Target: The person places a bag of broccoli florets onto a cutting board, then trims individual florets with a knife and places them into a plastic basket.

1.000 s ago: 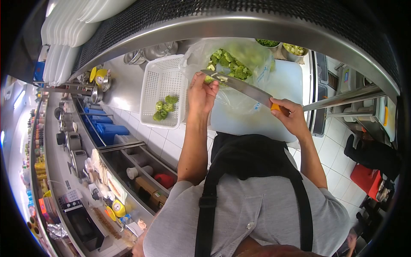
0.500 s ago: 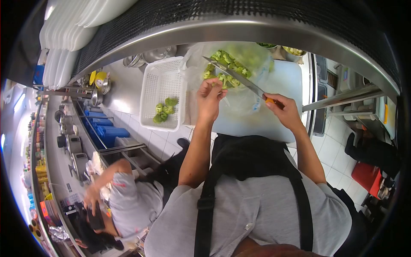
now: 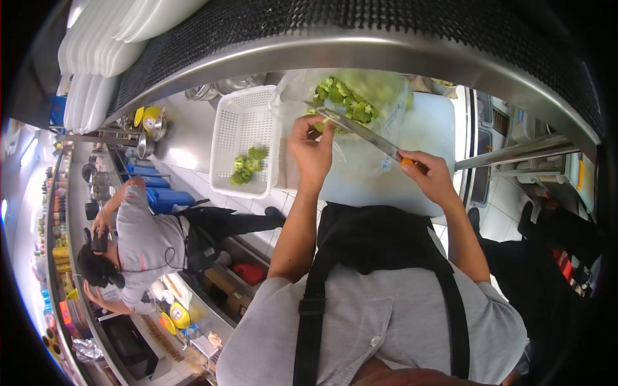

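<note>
My right hand grips a knife by its orange handle, the blade slanting up and left. Its tip end lies just by the fingers of my left hand. Those fingers are pinched on a small pale-green broccoli piece, mostly hidden by them. Behind the blade, a clear plastic bag holds several broccoli florets. The bag lies on a white cutting board. To the left stands a white perforated basket with a few florets near its front end.
A metal shelf edge curves across above the board. Metal bowls sit behind the basket. A co-worker bends at the left counter; another person's dark-clothed legs are at the right. Stacked white dishes are upper left.
My left hand has shifted slightly, its fingers now close to the blade. The knife has dropped a little toward me. The left co-worker has moved back and turned; dark-clothed legs have appeared nearer at right.
</note>
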Available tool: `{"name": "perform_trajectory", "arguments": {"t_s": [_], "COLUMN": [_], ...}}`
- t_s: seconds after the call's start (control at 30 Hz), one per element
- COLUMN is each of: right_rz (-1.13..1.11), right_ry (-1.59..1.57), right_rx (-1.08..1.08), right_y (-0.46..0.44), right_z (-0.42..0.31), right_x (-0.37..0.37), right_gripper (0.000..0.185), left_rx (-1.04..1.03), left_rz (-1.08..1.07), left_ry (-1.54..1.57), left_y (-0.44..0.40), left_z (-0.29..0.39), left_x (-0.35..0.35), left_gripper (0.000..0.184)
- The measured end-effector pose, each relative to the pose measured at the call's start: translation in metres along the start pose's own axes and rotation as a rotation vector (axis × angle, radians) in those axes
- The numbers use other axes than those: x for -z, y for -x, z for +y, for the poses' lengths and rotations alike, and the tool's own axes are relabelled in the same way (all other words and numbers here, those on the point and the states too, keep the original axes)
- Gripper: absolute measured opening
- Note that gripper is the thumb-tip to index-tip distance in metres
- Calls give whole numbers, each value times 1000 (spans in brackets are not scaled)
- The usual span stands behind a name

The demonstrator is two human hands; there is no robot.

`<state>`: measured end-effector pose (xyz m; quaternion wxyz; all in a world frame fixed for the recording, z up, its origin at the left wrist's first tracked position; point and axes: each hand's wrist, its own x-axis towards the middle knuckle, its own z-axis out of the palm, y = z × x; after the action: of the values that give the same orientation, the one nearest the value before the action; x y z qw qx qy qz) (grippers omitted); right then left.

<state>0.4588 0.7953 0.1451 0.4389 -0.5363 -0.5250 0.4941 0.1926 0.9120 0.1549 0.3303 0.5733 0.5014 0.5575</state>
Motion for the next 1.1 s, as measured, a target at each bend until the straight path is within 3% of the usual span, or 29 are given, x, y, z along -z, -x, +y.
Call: {"name": "perform_trajectory", "arguments": {"t_s": [0.1,0.3,0.33,0.47,0.53,0.6,0.63,0.73,0.77,0.83,1.03,1.1], "right_rz": [21,43,45,33,32,49,58,66,65,65,68,78], "right_ry": [-8,3,10,7,-15,-17,-18,-24,-27,-35,-52,-60], "right_rx": [-31,-78,-7,-91,-100,-112,-111,-114,-112,-92,-71,-81], "right_y": [-11,-27,-26,-20,-18,-17,-17,-16,-17,-19,-11,-8], "right_z": [1,23,27,19,22,27,26,21,19,18,9,8], "right_x": [-9,-16,-15,-12,-12,-10,-9,-13,-15,-18,-17,-14], "right_gripper": [30,31,31,32,33,33,33,32,32,31,32,32], "left_rx": [-243,-343,-349,-96,57,-263,-335,11,-121,-64,-143,-138], "left_rz": [-39,73,111,330,340,466,485,202,75,-134,-322,-279], "left_ry": [-102,-367,-392,-499,-657,-1093,-1141,-476,-444,-378,-997,-864], "left_y": [9,14,11,-3,-8,-15,-18,-19,-22,-28,-50,-55], "left_z": [11,7,-1,-36,-61,-63,-57,-10,-17,-19,-68,-81], "left_x": [-7,33,49,131,170,179,174,114,95,54,-10,-13], "left_gripper": [20,24,25,22,26,29,29,23,18,17,19,16]}}
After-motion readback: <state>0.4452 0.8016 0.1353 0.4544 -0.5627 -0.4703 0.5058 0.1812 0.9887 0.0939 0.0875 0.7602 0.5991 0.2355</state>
